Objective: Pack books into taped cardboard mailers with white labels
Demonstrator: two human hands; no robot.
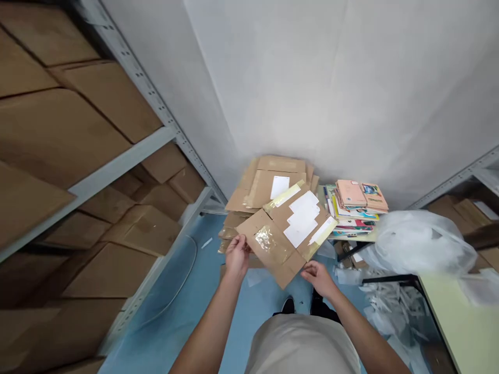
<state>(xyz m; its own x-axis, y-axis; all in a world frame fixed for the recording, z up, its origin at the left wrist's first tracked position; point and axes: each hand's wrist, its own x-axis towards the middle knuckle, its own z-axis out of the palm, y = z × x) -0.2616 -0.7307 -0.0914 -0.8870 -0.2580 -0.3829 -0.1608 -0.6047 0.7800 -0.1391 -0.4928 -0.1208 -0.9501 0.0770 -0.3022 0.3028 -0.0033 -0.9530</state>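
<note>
A flattened cardboard box (pixel 268 223) with white labels and shiny clear tape is held out in front of me, tilted. My left hand (pixel 237 254) pinches its left corner, thumb on top. At the lower right edge, my right hand (pixel 316 276) has its fingers closed on the same cardboard. Just beyond it rises a stack of flattened boxes (pixel 268 182), whose top sheet bears a white label. The held sheet hides part of that stack.
Shelving with a grey metal beam (pixel 125 163) and many cartons (pixel 113 270) lines the left. Books (pixel 353 202) are piled right of the stack, near a translucent plastic bag (pixel 423 241). A pale tabletop (pixel 460 322) stands at right. A cable (pixel 191 267) lies on the blue floor (pixel 171 322).
</note>
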